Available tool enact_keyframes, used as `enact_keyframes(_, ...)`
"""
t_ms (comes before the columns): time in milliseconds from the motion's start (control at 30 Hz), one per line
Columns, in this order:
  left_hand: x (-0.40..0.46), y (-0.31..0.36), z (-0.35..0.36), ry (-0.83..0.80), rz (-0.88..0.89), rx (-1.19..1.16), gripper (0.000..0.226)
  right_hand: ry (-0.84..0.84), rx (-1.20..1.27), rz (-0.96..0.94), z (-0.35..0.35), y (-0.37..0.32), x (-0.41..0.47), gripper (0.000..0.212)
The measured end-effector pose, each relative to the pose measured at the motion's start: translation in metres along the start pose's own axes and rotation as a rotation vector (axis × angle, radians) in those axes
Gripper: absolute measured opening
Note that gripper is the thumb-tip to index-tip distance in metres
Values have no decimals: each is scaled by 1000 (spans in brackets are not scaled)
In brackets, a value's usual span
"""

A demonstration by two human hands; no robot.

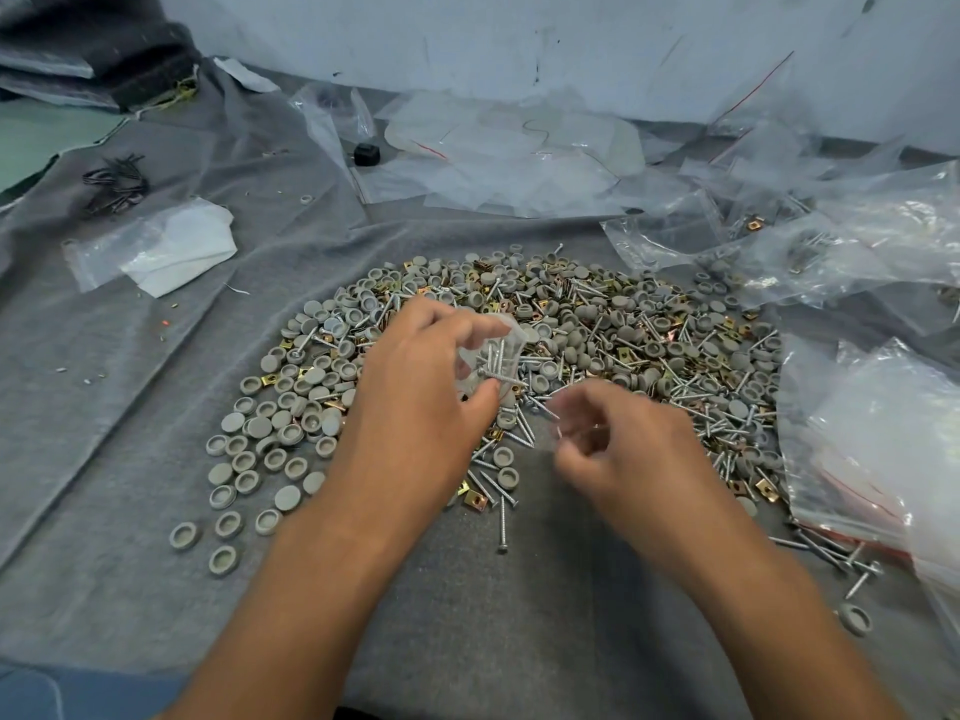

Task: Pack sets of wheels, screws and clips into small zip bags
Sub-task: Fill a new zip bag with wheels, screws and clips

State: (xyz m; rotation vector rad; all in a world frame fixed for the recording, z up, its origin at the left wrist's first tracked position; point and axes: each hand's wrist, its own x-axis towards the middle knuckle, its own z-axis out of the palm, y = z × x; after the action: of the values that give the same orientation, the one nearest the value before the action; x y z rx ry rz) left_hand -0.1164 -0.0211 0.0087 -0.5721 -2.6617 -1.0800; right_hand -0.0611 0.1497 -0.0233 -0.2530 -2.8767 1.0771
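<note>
Fingers of left hand [415, 376] pinch small clear bag [493, 356] with screws inside, above heap [597, 345] of grey wheels, screws, brass clips. Right hand [618, 449] blurred, fingers curled, grip unclear. Empty bags [519, 148] behind, filled bags [872, 449] right, on grey cloth [130, 381].

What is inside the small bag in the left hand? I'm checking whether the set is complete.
Several screws show through the small bag held by the left hand. Fingers cover its lower part, so wheels or clips cannot be confirmed.
</note>
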Motion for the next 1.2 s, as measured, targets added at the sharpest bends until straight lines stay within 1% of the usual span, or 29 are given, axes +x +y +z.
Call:
enact_keyframes(67, 0, 0, 1, -1, 7, 2, 43, 157, 309, -106, -8, -7, 4, 20)
enact_keyframes(133, -1, 1, 2, -5, 13, -11, 43, 253, 591, -235, -16, -16, 7, 20)
enact_keyframes(200, -2, 1, 2, -18, 15, -27, 44, 292, 695, -319, -20, -21, 7, 18)
enact_keyframes(267, -2, 1, 3, -31, 17, -43, 45, 314, 703, -352, -18, -24, 7, 17)
enact_keyframes(333, -3, 2, 4, -42, 22, -64, 44, 337, 650, -381, -14, -26, 7, 15)
enact_keyframes(367, -3, 3, 4, -47, 24, -74, 44, 365, 574, -407, -11, -27, 6, 15)
enact_keyframes(467, -3, 5, 5, -45, 42, -102, 42, 464, 244, -473, -3, -28, 7, 14)
enact_keyframes(533, -3, 6, 6, -43, 43, -108, 41, 475, 162, -449, -2, -26, 7, 16)
enact_keyframes(600, -2, 6, 6, -44, 30, -125, 39, 452, 228, -408, -5, -26, 6, 17)
enact_keyframes(700, -1, 4, 3, -21, 11, -161, 40, 412, 365, -317, -9, -24, 6, 8)
enact_keyframes(733, -1, 4, 3, -14, 5, -172, 41, 386, 418, -257, -9, -23, 6, 5)
enact_keyframes(767, -1, 4, 2, -11, 1, -182, 41, 345, 464, -191, -9, -22, 7, 7)
enact_keyframes(833, -1, 5, 2, -9, 1, -196, 41, 222, 547, -82, -8, -22, 8, 18)
enact_keyframes(867, -1, 5, 2, -7, 4, -200, 40, 165, 589, -49, -7, -23, 9, 22)
enact_keyframes(933, -2, 7, 3, -7, 12, -206, 38, 105, 636, -22, -3, -23, 11, 21)
enact_keyframes(1033, -4, 11, 5, -31, 32, -212, 34, 118, 615, 19, 1, -25, 14, 14)
enact_keyframes(1100, -6, 14, 6, -48, 45, -193, 29, 139, 597, 39, 0, -25, 15, 16)
enact_keyframes(1200, -6, 12, 3, -3, 47, -142, 29, 104, 589, 39, -10, -23, 14, 22)
